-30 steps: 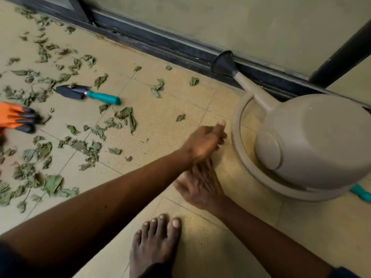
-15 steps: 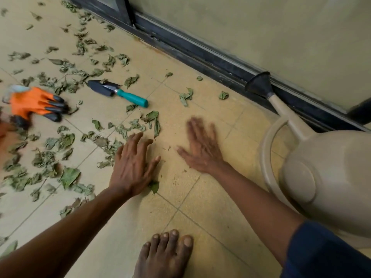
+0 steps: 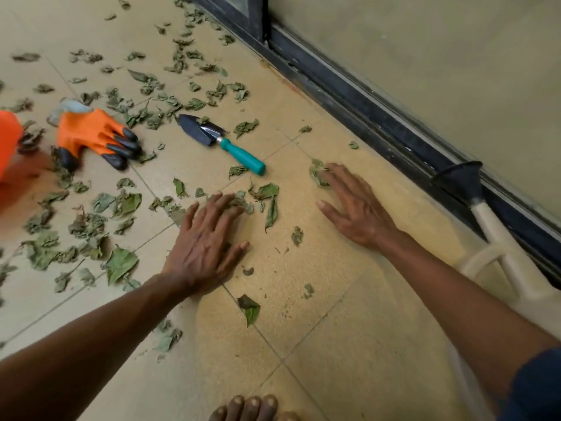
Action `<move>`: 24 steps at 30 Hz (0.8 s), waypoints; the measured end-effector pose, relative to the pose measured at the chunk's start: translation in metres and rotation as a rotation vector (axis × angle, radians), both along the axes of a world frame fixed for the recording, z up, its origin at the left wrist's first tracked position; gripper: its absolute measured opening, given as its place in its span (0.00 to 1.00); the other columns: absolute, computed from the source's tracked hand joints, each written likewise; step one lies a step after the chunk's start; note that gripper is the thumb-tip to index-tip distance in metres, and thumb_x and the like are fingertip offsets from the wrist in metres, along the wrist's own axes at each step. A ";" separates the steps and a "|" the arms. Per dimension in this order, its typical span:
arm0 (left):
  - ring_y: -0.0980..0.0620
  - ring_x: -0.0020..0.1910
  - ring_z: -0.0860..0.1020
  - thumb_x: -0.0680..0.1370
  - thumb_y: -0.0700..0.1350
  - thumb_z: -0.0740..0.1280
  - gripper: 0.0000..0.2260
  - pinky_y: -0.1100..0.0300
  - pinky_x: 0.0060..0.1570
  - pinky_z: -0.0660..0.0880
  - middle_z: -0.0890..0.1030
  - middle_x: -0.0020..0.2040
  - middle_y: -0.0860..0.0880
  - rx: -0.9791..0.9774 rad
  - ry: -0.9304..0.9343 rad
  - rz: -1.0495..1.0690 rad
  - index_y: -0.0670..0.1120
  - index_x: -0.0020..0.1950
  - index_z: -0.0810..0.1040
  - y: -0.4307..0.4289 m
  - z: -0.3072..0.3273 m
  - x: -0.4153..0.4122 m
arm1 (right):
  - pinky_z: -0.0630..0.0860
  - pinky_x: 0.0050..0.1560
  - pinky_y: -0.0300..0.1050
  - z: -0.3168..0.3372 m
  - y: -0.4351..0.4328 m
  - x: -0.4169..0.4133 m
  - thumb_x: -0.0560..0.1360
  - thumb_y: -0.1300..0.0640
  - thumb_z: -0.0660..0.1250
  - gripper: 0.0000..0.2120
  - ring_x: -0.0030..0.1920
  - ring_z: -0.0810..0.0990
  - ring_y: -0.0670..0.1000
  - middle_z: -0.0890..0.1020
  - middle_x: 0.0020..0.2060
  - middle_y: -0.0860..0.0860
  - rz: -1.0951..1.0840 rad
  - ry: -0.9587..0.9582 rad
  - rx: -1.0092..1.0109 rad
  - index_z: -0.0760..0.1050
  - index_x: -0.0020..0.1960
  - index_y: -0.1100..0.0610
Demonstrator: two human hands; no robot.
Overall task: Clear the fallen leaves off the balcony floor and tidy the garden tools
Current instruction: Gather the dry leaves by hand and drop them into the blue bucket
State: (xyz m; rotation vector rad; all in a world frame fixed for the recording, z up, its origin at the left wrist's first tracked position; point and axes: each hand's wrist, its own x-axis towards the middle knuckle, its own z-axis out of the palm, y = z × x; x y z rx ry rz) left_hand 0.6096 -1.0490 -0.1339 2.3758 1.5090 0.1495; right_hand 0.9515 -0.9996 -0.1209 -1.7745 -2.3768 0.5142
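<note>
Dry green leaves lie scattered over the tan floor tiles, thickest at the left. My left hand lies flat on the floor, its straight fingers resting on a few leaves. My right hand is also flat, fingertips touching a crumpled leaf. A small trowel with a dark blade and teal handle lies beyond both hands. An orange glove with black claw tips lies at the left.
A beige watering can with a black spout head stands at the right, against the dark door track. Another orange thing shows at the left edge. My bare toes are at the bottom.
Both hands have moved away from the watering can and spread flat on the floor, reaching farther into the leaves. The view has swung left.
</note>
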 end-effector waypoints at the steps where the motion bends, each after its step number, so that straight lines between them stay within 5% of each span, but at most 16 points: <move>1: 0.49 0.84 0.46 0.82 0.68 0.47 0.33 0.40 0.81 0.44 0.51 0.85 0.47 0.006 0.015 -0.016 0.52 0.83 0.57 -0.001 -0.002 -0.003 | 0.40 0.79 0.48 0.002 0.010 -0.001 0.83 0.35 0.50 0.33 0.83 0.44 0.48 0.48 0.84 0.48 0.008 -0.005 0.044 0.49 0.84 0.47; 9: 0.50 0.84 0.43 0.82 0.68 0.48 0.33 0.38 0.81 0.42 0.50 0.85 0.48 0.038 0.005 0.067 0.53 0.83 0.56 0.002 -0.010 -0.008 | 0.40 0.82 0.58 -0.005 0.080 -0.017 0.82 0.32 0.49 0.35 0.83 0.39 0.52 0.43 0.84 0.48 -0.226 -0.013 -0.125 0.48 0.84 0.46; 15: 0.50 0.84 0.43 0.83 0.67 0.49 0.32 0.40 0.80 0.39 0.49 0.85 0.48 0.036 0.014 0.074 0.53 0.83 0.55 0.001 -0.012 -0.009 | 0.68 0.72 0.55 0.003 0.082 -0.064 0.83 0.39 0.55 0.29 0.76 0.65 0.52 0.63 0.79 0.51 0.092 0.168 0.103 0.63 0.80 0.51; 20: 0.48 0.84 0.48 0.84 0.66 0.49 0.30 0.36 0.80 0.45 0.54 0.84 0.46 0.085 0.064 0.097 0.52 0.82 0.58 -0.004 -0.014 -0.012 | 0.51 0.81 0.57 0.006 0.146 -0.073 0.84 0.35 0.48 0.34 0.82 0.53 0.54 0.52 0.83 0.51 -0.043 -0.034 -0.069 0.52 0.84 0.52; 24: 0.47 0.84 0.48 0.83 0.68 0.48 0.32 0.35 0.79 0.45 0.54 0.84 0.46 0.081 0.085 0.096 0.53 0.82 0.58 -0.001 -0.014 -0.011 | 0.42 0.82 0.55 -0.009 0.099 -0.079 0.83 0.33 0.44 0.35 0.83 0.45 0.50 0.49 0.84 0.50 0.010 0.031 -0.045 0.52 0.83 0.52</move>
